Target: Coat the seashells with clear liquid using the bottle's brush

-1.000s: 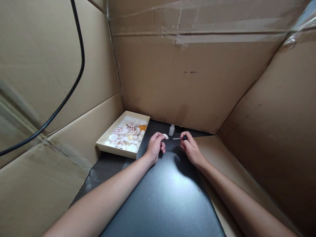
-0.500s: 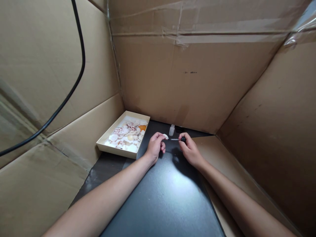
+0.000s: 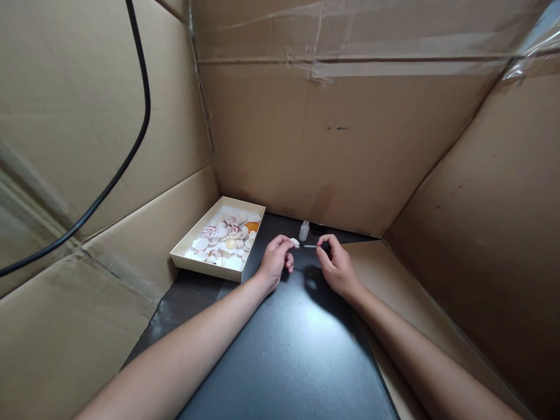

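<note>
Between the thumb and fingers of my left hand (image 3: 276,257) is a small white seashell (image 3: 294,242). My right hand (image 3: 336,265) is closed around the dark cap of a thin brush (image 3: 310,246), which points left. The brush's tip reaches the shell's edge; whether it touches cannot be made out. Just behind the shell stands a small clear bottle (image 3: 304,231), upright and uncapped. To the left of my left hand, a shallow cream box (image 3: 210,270) holds several shells (image 3: 212,233), some with reddish stripes and one orange.
The black tabletop (image 3: 280,361) lies under my forearms. Cardboard walls (image 3: 297,146) enclose it at the back and both sides. A flat cardboard piece (image 3: 376,262) lies to the right. A black cable (image 3: 146,105) hangs at the upper left.
The shell has tilted slightly in my left fingers. My right hand has shifted very little, with the brush still at the shell. The box and bottle stay put.
</note>
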`<state>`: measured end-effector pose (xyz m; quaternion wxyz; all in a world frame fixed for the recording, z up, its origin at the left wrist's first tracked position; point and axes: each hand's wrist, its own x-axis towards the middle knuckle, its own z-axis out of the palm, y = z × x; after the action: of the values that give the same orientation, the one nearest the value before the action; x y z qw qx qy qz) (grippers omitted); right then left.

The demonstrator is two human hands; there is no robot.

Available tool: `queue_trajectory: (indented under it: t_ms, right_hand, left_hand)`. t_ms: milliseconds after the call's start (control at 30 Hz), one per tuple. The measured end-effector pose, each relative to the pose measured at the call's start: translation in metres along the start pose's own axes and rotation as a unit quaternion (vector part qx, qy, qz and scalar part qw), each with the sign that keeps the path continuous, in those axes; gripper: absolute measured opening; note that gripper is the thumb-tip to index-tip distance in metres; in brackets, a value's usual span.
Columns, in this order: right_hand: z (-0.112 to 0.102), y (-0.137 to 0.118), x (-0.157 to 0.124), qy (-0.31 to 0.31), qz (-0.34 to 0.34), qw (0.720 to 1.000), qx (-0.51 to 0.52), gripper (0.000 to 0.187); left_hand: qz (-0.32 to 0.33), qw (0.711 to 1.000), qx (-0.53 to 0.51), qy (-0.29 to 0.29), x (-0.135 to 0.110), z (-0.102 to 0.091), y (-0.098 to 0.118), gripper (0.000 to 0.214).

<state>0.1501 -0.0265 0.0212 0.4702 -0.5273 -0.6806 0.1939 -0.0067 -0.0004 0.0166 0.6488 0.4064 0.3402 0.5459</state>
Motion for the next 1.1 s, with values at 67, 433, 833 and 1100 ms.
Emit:
queue_trajectory:
  t_ms: [67, 433, 833, 1100]
  right_hand:
    - [0.0008, 0.0002, -0.0005, -0.009, -0.006, 1.000, -0.007, 0.008]
    - [0.0003, -0.0038, -0.0018, -0.010, -0.016, 0.999, -0.030, 0.011]
    - [-0.0023, -0.0041, -0.0022, 0.006, 0.002, 0.997, -0.080, 0.008]
    - [-0.0019, -0.0039, 0.0000, 0.000, 0.014, 0.993, -0.117, 0.007]
  left_hand:
    - [-0.002, 1.000, 0.005, -0.004, 0.0001, -0.0002, 0.0000, 0.016]
    - [-0.005, 1.000, 0.015, -0.018, 0.0002, -0.0006, -0.0004, 0.017]
    - [-0.006, 1.000, 0.012, -0.015, -0.0004, -0.0002, 0.0000, 0.018]
    - [-0.005, 1.000, 0.012, -0.006, -0.0006, 0.0005, 0.0005, 0.018]
